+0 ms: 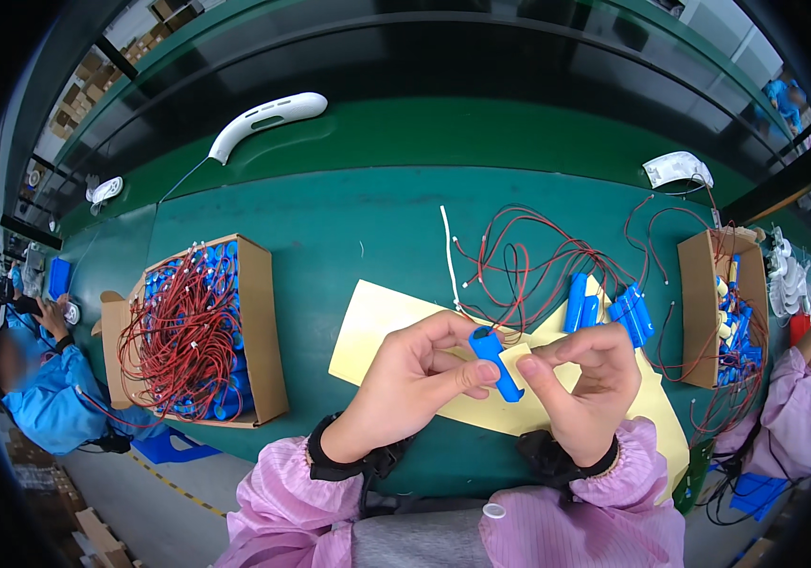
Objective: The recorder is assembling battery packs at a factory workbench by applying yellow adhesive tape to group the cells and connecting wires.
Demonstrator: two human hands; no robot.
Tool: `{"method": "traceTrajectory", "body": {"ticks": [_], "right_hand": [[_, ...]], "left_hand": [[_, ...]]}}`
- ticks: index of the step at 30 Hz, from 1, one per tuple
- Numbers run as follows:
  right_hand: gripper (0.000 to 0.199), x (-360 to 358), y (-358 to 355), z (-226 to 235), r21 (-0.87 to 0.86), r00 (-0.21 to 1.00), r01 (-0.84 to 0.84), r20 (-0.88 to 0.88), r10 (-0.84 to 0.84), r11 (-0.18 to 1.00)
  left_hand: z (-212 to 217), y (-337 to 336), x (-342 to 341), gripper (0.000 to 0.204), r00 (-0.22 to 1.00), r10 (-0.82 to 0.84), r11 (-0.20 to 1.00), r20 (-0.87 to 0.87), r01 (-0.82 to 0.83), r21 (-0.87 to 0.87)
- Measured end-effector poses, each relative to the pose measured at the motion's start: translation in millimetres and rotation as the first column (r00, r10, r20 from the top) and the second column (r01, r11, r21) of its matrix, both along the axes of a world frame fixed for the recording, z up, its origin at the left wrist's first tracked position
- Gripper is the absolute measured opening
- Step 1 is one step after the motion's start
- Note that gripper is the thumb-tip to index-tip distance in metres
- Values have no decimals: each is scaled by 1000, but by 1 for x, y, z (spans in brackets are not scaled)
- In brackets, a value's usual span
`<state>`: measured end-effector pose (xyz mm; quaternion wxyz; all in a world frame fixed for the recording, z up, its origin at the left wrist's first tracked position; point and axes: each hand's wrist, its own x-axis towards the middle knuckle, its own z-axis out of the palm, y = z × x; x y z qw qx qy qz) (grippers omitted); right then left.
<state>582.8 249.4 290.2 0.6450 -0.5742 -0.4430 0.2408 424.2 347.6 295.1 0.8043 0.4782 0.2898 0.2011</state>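
Observation:
My left hand (415, 367) is closed round a blue cylindrical battery pack (494, 360), its thumb pressed on the side. A small pale yellow sticker (511, 358) lies against the pack, pinched between the thumb and fingers of my right hand (583, 383). Red and black wires run off the pack's far end. Beneath both hands are pale yellow sheets (377, 327) on the green table. Just beyond my right hand lie several more blue battery packs (629, 314), with their leads looped on the table (349, 213).
At left stands a cardboard box (268, 331) full of wired blue packs. Another cardboard box (699, 312) at right holds packs with yellow stickers. A white curved housing (278, 112) rests at the back; a white strip (449, 256) lies mid-table. People sit at both sides.

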Motion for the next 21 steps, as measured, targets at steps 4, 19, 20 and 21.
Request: {"method": "traceTrajectory", "body": {"ticks": [4,19,20,21], "right_hand": [[29,3,1,0,8,970,-18,243,16,1000],[54,27,3,10,-137,949,91,313,-44,986],[52,25,12,1,35,951,150,267,-153,988],[50,21,20,-2,202,947,211,201,-251,956]], "left_hand": [[-3,-1,0,27,1000,13,1000,21,-13,1],[10,-12,-5,32,978,-206,951,-18,205,230],[21,-9,-7,35,945,-316,946,-90,320,47],[20,-9,-7,35,927,-362,928,-100,369,62]]}}
